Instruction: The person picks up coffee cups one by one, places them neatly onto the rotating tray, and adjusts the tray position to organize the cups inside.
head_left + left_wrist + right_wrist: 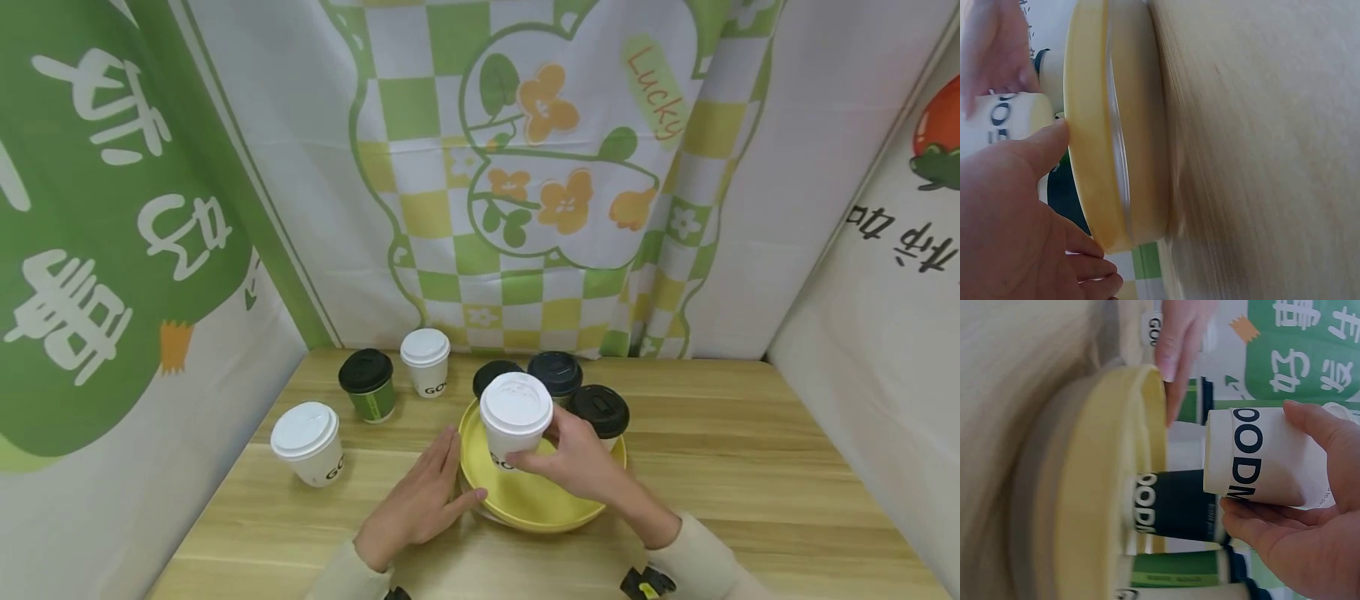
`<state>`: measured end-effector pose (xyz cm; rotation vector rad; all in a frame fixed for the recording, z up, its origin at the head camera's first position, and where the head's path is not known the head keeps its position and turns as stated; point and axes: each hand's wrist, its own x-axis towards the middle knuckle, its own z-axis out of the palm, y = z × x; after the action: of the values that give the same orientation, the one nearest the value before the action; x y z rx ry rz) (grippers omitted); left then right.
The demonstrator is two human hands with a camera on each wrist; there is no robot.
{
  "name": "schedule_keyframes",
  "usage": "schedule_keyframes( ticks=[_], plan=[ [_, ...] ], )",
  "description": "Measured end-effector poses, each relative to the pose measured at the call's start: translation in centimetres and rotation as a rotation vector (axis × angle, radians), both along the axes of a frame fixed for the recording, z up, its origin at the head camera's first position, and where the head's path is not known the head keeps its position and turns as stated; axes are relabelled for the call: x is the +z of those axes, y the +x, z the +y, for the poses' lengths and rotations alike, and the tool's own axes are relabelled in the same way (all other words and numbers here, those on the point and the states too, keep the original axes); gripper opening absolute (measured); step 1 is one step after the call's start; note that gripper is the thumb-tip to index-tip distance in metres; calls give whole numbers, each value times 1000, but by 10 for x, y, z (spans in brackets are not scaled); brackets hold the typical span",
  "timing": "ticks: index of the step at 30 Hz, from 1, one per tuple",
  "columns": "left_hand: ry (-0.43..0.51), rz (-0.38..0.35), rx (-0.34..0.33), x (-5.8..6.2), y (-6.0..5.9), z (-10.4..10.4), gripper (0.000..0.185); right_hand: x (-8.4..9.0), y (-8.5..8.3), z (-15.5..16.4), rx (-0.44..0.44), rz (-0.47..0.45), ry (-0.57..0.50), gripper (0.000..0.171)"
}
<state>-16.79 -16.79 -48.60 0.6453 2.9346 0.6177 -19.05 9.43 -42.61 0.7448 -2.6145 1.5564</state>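
My right hand (577, 454) grips a white paper cup (516, 408) with a white lid and dark lettering, thumb on one side and fingers on the other. The cup is held upright over a round yellow tray (525, 508); the right wrist view shows its base above the tray's rim. My left hand (420, 500) lies along the tray's left side with straight fingers, its thumb (1054, 140) touching the rim. At the tray's far side stand a dark cup (1179, 506), a green cup (1175, 569) and a white cup (1191, 592), all dark-lidded.
Left of the tray, on the wooden table (712, 467), stand a white cup (307, 446), a green cup with a black lid (371, 392) and another white cup (426, 362). Printed curtains (420, 208) hang behind the table and at both sides.
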Motion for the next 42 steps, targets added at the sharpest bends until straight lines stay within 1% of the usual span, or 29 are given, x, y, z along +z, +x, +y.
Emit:
schedule_keyframes(
  ticks=[3, 7, 11, 15, 22, 29, 34, 42],
  plan=[
    [4, 1, -2, 1, 0, 0, 96, -17, -4, -7, 30, -26, -25, 77],
    [3, -2, -3, 0, -1, 1, 96, -33, -9, -14, 55, -63, -60, 78],
    [3, -12, -2, -2, -2, 1, 96, -43, -11, -20, 53, -76, -56, 81],
    [12, 4, -9, -3, -3, 1, 97, -50, -11, -25, 53, -77, -54, 81],
    [26, 33, -23, -3, -4, 1, 99, -59, -12, -30, 49, -83, -41, 81],
    [43, 26, -30, -1, -3, 1, 99, -63, -14, -32, 38, -98, -22, 84],
    [41, 31, -35, 0, -2, 1, 98, -65, -15, -32, 34, -86, -11, 84],
    [42, 13, -24, 0, -1, 0, 98, -66, -16, -29, 36, -84, 12, 84]
  ],
)
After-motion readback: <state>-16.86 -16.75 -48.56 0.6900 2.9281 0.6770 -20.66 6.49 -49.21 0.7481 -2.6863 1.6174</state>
